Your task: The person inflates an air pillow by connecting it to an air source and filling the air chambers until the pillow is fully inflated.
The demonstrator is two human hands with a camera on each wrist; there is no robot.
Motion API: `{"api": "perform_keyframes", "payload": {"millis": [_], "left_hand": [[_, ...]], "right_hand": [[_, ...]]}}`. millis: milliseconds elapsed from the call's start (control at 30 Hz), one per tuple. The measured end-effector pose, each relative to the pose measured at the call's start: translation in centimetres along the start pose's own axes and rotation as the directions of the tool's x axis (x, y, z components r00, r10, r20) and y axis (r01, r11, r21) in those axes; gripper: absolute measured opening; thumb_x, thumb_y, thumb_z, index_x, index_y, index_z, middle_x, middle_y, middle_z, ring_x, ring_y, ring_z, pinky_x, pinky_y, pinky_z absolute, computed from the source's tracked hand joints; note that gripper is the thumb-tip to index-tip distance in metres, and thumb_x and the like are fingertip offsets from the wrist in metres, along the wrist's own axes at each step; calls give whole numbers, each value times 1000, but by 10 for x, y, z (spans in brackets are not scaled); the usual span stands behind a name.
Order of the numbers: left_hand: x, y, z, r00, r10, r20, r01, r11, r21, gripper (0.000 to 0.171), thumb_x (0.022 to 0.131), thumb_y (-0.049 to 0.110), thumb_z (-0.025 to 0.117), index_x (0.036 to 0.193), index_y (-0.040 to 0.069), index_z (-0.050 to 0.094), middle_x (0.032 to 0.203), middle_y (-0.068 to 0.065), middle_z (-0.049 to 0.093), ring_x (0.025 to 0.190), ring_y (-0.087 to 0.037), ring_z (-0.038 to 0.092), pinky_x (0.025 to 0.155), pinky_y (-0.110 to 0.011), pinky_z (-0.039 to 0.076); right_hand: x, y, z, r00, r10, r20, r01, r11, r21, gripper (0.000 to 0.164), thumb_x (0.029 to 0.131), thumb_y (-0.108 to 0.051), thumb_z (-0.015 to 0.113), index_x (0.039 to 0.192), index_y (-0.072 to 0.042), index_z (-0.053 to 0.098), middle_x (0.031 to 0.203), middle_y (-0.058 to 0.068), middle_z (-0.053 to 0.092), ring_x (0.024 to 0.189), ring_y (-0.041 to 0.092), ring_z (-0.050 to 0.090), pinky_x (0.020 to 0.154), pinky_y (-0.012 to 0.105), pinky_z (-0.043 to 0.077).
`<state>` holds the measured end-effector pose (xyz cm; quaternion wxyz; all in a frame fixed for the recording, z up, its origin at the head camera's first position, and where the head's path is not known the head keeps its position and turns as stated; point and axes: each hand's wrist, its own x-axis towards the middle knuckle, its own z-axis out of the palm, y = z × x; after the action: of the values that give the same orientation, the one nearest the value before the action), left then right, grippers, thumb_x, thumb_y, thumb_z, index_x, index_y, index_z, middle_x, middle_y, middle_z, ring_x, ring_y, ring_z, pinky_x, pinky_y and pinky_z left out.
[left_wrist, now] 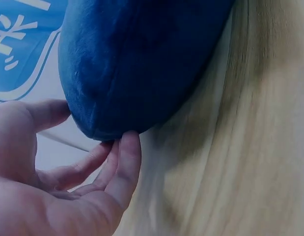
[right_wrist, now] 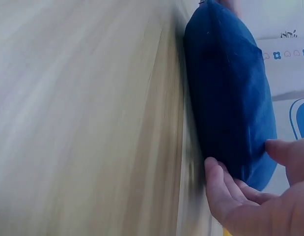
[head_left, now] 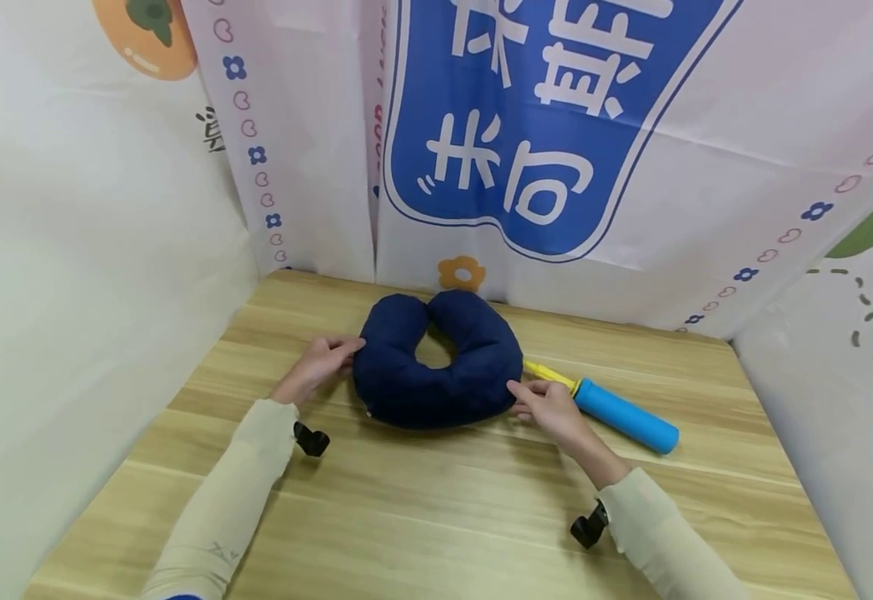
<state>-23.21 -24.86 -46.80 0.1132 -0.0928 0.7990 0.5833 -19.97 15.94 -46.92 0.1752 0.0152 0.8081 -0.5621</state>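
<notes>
A navy-blue, U-shaped neck pillow (head_left: pixel 436 398) lies near the back of the wooden table, its two ends pointing toward the wall. At its left side my left hand (head_left: pixel 322 365) holds the edge. The left wrist view shows that thumb on the upper face and the fingertips (left_wrist: pixel 129 142) against the lower side. My right hand (head_left: pixel 554 410) grips the opposite side in the same way, thumb above and fingers (right_wrist: pixel 218 184) beneath, as the right wrist view shows. Just behind the right hand lies a hand pump with a blue barrel (head_left: pixel 627 415) and a yellow end (head_left: pixel 549 372), partly hidden by the pillow.
The wood-grain table (head_left: pixel 406 517) meets a printed cloth wall (head_left: pixel 316 150) at the back. White side walls (head_left: pixel 91 275) close in on the left and right. A black wrist mount (head_left: pixel 589 525) sits on each forearm.
</notes>
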Motion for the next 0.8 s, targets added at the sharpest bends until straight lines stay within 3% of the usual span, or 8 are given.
{"api": "perform_keyframes", "payload": {"millis": [200,300,467,567,667,800], "left_hand": [[-12,-5,0,999,11,40,-6,994,-112,49,106,34,65,133,-7,60,107,0,66,91,-7,67,92,-27,60],[-26,-8,-3,997,8,76,4,988,-157,40,105,28,67,126,-6,61,102,1,67,87,-7,70,90,-28,62],[-53,-15,-5,983,0,185,23,992,-125,27,105,29,67,109,2,62,99,-1,67,89,-10,71,90,-28,62],[-61,-20,-9,971,5,239,25,992,-122,29,107,27,63,114,-1,63,101,-3,69,93,-12,72,90,-26,62],[-57,-22,-19,979,-9,202,43,985,-166,38,109,25,60,125,-9,61,103,-5,71,93,-11,73,88,-24,62],[-39,-21,-37,997,-29,74,42,982,-182,51,111,27,54,138,-16,52,107,-6,70,93,-8,72,87,-22,62]], "right_hand": [[9,-7,2,1000,0,-15,-1,1000,-17,73,106,-48,61,154,4,47,156,24,54,127,34,68,104,41,59],[15,-11,3,1000,5,-12,-4,999,42,71,108,-44,60,155,7,44,156,25,52,133,38,64,109,43,56],[25,-13,1,1000,8,-19,-5,993,119,68,109,-40,58,154,9,43,157,27,50,141,41,57,114,45,52],[26,-11,-2,1000,15,-2,-15,993,120,70,109,-41,57,155,9,42,157,27,50,141,39,57,114,42,52],[22,-9,-7,999,23,23,-25,994,102,69,109,-42,57,153,10,44,147,26,59,133,33,64,110,38,55],[11,-11,-5,996,37,82,-43,997,66,59,109,-41,59,142,8,58,126,23,73,112,23,75,100,36,61]]}}
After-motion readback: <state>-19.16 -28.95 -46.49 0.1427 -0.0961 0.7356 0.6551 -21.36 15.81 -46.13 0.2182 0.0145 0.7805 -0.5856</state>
